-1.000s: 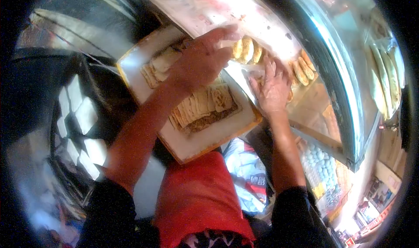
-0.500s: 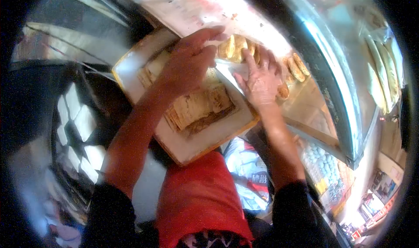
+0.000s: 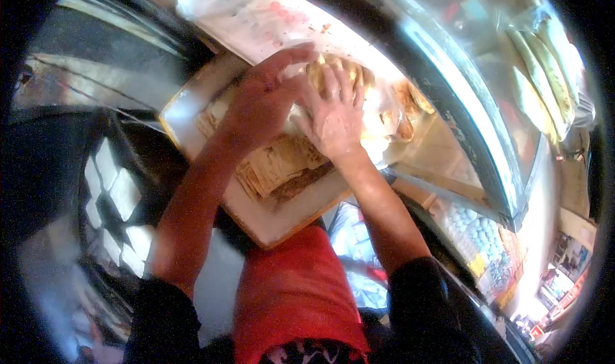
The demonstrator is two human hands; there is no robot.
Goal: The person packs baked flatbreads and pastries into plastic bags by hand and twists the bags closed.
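Several golden-brown bread pieces (image 3: 316, 76) lie in a row at the near edge of the white surface. Over them, my right hand (image 3: 336, 117) rests palm down with its fingers spread. To its left is my left hand (image 3: 259, 101), its index finger stretched towards the breads and its thumb apart. Its other fingers are partly hidden. Thin clear plastic (image 3: 384, 111) shows beside my right hand. Below both hands sits a pale, thick-walled box (image 3: 314, 201) with stacks of flat beige slices (image 3: 272, 169) inside.
A metal-framed glass panel (image 3: 474, 108) curves along the right. More browned breads (image 3: 407, 101) lie behind it, and long pale bagged pieces (image 3: 541, 76) are at far right. Pale blue egg-like things (image 3: 474, 226) sit lower right. A red apron (image 3: 295, 287) is below the box.
My right hand has moved left across the bread row, closer to my left hand. My left hand has shifted slightly left. More clear plastic shows at the right, and the view has turned a little.
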